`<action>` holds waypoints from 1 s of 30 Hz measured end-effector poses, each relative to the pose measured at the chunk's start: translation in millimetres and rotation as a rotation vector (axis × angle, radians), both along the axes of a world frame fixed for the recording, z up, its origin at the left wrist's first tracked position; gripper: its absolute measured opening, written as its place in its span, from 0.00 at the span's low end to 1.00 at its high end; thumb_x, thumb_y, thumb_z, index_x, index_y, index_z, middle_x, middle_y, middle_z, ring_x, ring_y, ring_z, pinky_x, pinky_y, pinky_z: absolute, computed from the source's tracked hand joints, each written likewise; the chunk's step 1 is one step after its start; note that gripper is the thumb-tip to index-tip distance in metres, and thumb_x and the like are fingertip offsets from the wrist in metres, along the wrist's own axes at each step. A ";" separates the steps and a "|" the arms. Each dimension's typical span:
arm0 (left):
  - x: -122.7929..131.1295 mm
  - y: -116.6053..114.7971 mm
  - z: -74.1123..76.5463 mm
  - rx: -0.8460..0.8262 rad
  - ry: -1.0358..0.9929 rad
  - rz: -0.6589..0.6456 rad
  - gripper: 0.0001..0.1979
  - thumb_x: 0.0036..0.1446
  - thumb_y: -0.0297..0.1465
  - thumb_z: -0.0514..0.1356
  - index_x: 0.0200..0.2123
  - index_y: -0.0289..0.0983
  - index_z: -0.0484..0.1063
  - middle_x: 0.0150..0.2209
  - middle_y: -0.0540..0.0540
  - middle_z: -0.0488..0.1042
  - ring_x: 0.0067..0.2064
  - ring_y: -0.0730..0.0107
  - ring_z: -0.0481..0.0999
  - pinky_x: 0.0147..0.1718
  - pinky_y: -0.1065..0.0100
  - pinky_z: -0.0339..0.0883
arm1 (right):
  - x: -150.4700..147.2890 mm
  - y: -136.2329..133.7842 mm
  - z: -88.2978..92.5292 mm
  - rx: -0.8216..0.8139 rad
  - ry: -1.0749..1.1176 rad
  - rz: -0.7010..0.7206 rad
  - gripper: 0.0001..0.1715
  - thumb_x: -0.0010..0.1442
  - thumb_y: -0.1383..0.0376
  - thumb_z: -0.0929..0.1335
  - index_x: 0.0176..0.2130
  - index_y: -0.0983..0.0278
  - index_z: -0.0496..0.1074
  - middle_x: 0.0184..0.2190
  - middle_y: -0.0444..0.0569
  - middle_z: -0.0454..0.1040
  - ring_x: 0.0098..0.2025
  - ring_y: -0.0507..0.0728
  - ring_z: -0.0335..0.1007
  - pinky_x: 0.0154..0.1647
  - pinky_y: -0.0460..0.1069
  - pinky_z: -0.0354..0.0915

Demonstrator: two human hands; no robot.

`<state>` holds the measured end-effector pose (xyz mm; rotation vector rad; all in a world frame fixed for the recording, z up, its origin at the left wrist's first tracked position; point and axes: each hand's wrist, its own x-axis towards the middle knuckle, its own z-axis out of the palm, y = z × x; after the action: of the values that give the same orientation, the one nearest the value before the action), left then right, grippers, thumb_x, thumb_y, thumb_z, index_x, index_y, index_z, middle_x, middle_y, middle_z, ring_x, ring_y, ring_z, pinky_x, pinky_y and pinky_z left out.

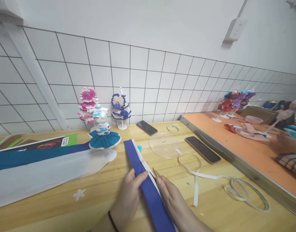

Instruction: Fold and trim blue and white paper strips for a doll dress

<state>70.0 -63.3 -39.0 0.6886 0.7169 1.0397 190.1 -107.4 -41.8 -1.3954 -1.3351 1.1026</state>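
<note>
A long blue-purple strip [150, 196] with a white edge runs from mid-table down toward me. My left hand [128, 193], with a black band at the wrist, pinches it between thumb and fingers. In the fingers of my right hand [171, 196] is a slim pointed metal tool [155, 172], its tip beside the white edge. Whether it is tweezers or small scissors I cannot tell. A small bright-blue piece [139, 148] lies by the strip's far end. Beyond and to the left stands a small dress form [103, 129] with a teal skirt.
Two decorated stands, pink [87, 103] and blue-white [121, 111], are against the grid wall. Teal [41, 156] and white [53, 175] lengths lie left. Two phones [146, 128] [203, 149], a clear disc [164, 146] and tape rolls [251, 195] lie right. Another person's plaid sleeve [290, 166] shows far right.
</note>
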 end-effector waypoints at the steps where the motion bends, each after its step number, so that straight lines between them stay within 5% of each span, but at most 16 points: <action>1: -0.3 0.5 1.4 -0.004 -0.011 0.000 0.13 0.44 0.30 0.64 0.36 0.33 0.72 0.34 0.43 0.77 0.36 0.61 0.76 0.33 0.66 0.67 | 0.1 -0.3 -0.4 -0.002 -0.014 -0.005 0.20 0.63 0.51 0.57 0.30 0.62 0.65 0.29 0.46 0.68 0.34 0.57 0.65 0.37 0.49 0.62; 20: -3.1 5.1 -3.6 0.136 0.026 0.071 0.19 0.45 0.28 0.65 0.43 0.36 0.68 0.43 0.42 0.75 0.45 0.59 0.72 0.44 0.61 0.65 | -0.2 -0.1 7.0 0.007 0.041 0.015 0.20 0.63 0.51 0.57 0.35 0.62 0.68 0.34 0.47 0.72 0.41 0.58 0.67 0.43 0.51 0.61; 30: 1.3 -0.8 -7.3 0.125 0.096 -0.011 0.19 0.42 0.28 0.66 0.40 0.35 0.69 0.40 0.42 0.76 0.42 0.58 0.73 0.42 0.60 0.66 | 3.1 -1.2 3.1 0.015 0.093 0.005 0.20 0.63 0.52 0.58 0.36 0.62 0.70 0.33 0.46 0.72 0.39 0.57 0.67 0.43 0.50 0.61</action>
<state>71.4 -64.1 -46.4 0.8543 0.7342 1.0538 193.2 -108.7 -38.7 -1.3142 -1.2784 1.1449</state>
